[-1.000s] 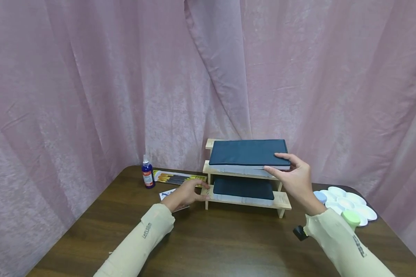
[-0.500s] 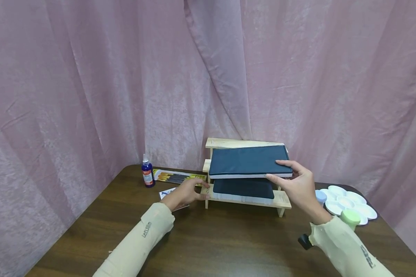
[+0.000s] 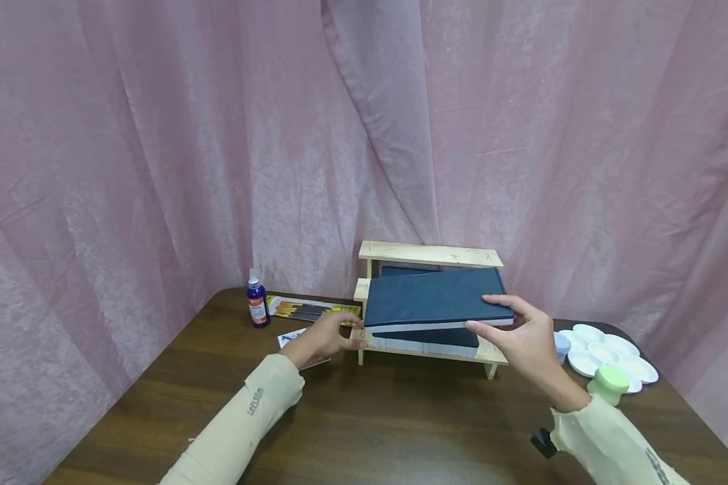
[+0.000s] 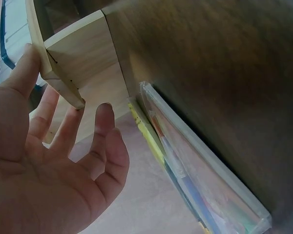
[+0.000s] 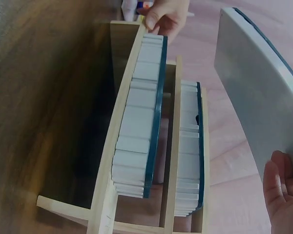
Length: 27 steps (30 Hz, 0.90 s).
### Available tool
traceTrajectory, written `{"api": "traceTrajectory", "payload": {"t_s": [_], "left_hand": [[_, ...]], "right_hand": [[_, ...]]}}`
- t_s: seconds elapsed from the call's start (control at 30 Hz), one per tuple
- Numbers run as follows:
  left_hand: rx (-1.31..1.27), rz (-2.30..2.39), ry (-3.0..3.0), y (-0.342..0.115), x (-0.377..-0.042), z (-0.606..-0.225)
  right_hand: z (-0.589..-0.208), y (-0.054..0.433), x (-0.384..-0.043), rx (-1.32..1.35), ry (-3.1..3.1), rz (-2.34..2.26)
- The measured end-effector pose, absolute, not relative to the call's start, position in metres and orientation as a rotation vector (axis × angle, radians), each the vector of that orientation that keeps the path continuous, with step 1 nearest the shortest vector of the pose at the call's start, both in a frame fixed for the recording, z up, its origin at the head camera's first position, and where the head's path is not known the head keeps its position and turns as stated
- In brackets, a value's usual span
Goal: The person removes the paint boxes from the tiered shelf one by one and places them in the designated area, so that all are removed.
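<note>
My right hand [image 3: 524, 330] grips the right end of a flat box [image 3: 433, 296] with a dark blue top and white sides, thumb at its front edge and fingers on top. It hangs slightly tilted, apart from the stepped wooden rack [image 3: 431, 253]. On the lowest step lies a similar box [image 3: 425, 345], partly covered from above in the head view. The right wrist view shows another blue-topped box [image 5: 189, 146] on the middle step. At the rack's left end, my left hand [image 3: 326, 335] holds the edge of the lowest step [image 4: 61, 87] between thumb and fingers.
Left of the rack stand a blue spray bottle [image 3: 257, 304] and a flat pack of brushes [image 3: 306, 310], with a small card [image 3: 290, 337] in front. A white flower-shaped palette [image 3: 607, 353] and a green-lidded jar [image 3: 609, 382] sit at right. A pink curtain [image 3: 218, 168] hangs behind.
My right hand has brought the box forward and down off the rack, uncovering the top step and part of the middle box. My left hand has stayed at the lowest step.
</note>
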State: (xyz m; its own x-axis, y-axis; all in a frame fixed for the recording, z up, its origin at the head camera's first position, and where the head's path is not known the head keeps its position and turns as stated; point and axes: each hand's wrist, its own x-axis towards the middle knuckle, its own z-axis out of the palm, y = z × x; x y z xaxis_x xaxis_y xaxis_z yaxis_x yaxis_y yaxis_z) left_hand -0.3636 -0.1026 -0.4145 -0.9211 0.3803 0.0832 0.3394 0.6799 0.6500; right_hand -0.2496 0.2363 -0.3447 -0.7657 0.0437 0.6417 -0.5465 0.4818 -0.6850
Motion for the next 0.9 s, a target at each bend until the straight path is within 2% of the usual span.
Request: {"api": "traceTrajectory", "payload": {"t_s": [0.9], "left_hand": [[0.625,1.033,2.834,-0.100,-0.365,-0.410]], "right_hand": [[-0.349,0.231,-0.217,0.358,-2.121,1.289]]}}
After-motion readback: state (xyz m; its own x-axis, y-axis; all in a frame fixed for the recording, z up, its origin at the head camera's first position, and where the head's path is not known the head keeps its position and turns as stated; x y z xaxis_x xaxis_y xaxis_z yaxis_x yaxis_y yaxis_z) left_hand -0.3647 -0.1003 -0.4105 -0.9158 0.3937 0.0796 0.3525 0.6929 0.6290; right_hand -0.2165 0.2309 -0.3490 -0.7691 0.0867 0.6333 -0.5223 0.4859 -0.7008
